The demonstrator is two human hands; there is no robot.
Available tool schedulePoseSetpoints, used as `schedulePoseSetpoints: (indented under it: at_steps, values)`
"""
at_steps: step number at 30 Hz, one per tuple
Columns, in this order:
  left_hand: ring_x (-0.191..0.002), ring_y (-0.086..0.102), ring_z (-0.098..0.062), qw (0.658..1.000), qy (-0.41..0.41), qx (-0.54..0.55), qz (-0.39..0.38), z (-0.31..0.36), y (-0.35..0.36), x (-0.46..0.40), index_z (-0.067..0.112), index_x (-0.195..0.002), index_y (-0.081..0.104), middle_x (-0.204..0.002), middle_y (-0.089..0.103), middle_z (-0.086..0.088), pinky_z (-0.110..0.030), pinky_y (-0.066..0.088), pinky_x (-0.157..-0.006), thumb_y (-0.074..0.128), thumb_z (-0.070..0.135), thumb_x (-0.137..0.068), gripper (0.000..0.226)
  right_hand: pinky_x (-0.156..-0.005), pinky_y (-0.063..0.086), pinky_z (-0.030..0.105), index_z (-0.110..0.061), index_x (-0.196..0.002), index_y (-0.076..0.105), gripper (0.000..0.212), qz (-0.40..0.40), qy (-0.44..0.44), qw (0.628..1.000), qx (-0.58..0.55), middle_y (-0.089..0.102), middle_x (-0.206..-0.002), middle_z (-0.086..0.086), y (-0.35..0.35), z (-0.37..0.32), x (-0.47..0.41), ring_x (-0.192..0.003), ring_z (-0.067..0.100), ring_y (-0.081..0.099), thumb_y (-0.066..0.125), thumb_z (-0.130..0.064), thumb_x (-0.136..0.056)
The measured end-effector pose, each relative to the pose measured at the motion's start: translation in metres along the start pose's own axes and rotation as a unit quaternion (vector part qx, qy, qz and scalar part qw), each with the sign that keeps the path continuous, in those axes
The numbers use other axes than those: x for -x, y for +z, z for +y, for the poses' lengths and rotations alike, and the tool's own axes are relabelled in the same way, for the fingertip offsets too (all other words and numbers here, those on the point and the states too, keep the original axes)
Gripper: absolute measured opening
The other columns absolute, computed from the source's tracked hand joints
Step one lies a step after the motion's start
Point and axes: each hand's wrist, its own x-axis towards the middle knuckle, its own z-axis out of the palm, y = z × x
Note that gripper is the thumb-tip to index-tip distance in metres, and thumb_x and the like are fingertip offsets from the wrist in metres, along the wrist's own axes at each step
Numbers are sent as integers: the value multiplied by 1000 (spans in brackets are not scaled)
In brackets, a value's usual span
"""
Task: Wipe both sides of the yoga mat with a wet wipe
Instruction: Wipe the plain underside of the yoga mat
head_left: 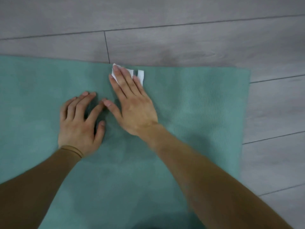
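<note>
Grey wood-look floor (181, 38) fills the far part of the scene and runs down the right side, its plank seams slanting slightly. On it lies a teal yoga mat (189, 113), spread flat and covering most of the near ground.

Its long axis runs left to right: the mat passes out of sight at the left, while its short end shows on the right, with the far right corner squared off against the floor. The far long edge runs just beyond the fingertips.

On that far edge sits a white wet wipe (140, 75), folded small. The right hand (132, 104) lies on it with fingers straight and spread, pressing it flat against the mat rather than curling round it; bits of wipe show past the fingertips. The left hand (80, 123) rests on the mat just beside, to the left and nearer, fingers slightly bent with the tips touching the surface, gripping nothing. It looks to be bracing the mat. Both forearms are covered in brown sleeves (41, 187).

As for progress, wiping of the upturned side appears to be under way, with the wipe at the far edge near the right end. Nothing shows clearly which parts are already damp, so how much of this face is done is unclear. By my judgement the flip and the other side remain.
</note>
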Motion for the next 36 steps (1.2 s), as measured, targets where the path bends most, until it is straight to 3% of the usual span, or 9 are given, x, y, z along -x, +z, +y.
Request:
schedulePoseSetpoints:
  at_steps: [6,9,13,16,21,24,28,31,36]
  values:
    - [-146,41,-43,1000,6,6,2,0,1,1,14,-151,55,-156,46,-21,-58,26,-122,51,35,-96,59,-129,13,53,-2,-166,13,75,59,311,946,65,5,-175,16,-24,136,120,-163,31,2,24,-52,-112]
    - [-146,40,-43,1000,7,7,-5,-1,2,1,14,-152,54,-156,45,-21,-58,25,-122,50,36,-97,59,-127,15,60,9,-162,17,76,114,380,918,7,9,-172,26,-11,99,110,-161,42,4,36,-44,-111]
    - [-147,40,-42,1000,5,7,-8,-2,3,1,14,-152,54,-156,45,-21,-60,27,-121,50,36,-97,59,-131,11,51,0,-164,23,72,26,68,990,-118,11,-175,15,10,-19,72,-163,28,1,47,-40,-109]
    - [-147,40,-42,1000,16,7,-10,-4,4,2,13,-152,53,-156,45,-22,-60,27,-120,51,35,-98,59,-131,13,46,-9,-167,19,67,-30,-74,996,-39,8,-176,6,6,13,91,-163,21,0,39,-41,-112]
    - [-147,39,-43,999,24,21,-1,-5,4,0,12,-152,54,-155,45,-23,-62,28,-119,53,33,-98,58,-130,14,51,-6,-167,11,68,56,340,935,85,4,-176,11,-25,131,139,-163,27,1,28,-43,-113]
    - [-146,40,-42,999,26,28,6,-2,4,0,12,-151,54,-155,46,-22,-60,27,-120,53,33,-98,57,-129,13,54,1,-165,14,74,120,403,907,15,5,-175,18,-6,76,119,-163,33,1,32,-46,-111]
    - [-145,41,-40,999,15,38,7,-3,4,-3,8,-148,53,-155,47,-17,-57,27,-121,55,33,-96,57,-131,10,49,-2,-165,19,76,-2,54,995,-81,8,-175,12,19,-42,110,-163,26,-1,45,-46,-109]
    - [-143,43,-39,998,21,50,19,-3,2,-3,5,-142,53,-155,48,-15,-55,28,-120,57,29,-95,54,-131,13,46,-9,-167,19,69,-71,-184,980,10,10,-176,6,12,-6,135,-163,22,1,41,-43,-111]
    - [-126,49,-41,997,-7,63,42,-2,2,-3,6,-132,54,-139,51,-20,-51,33,-114,58,30,-93,46,-129,15,52,-7,-167,12,73,56,264,957,106,7,-176,10,-23,127,151,-163,28,3,22,-52,-110]
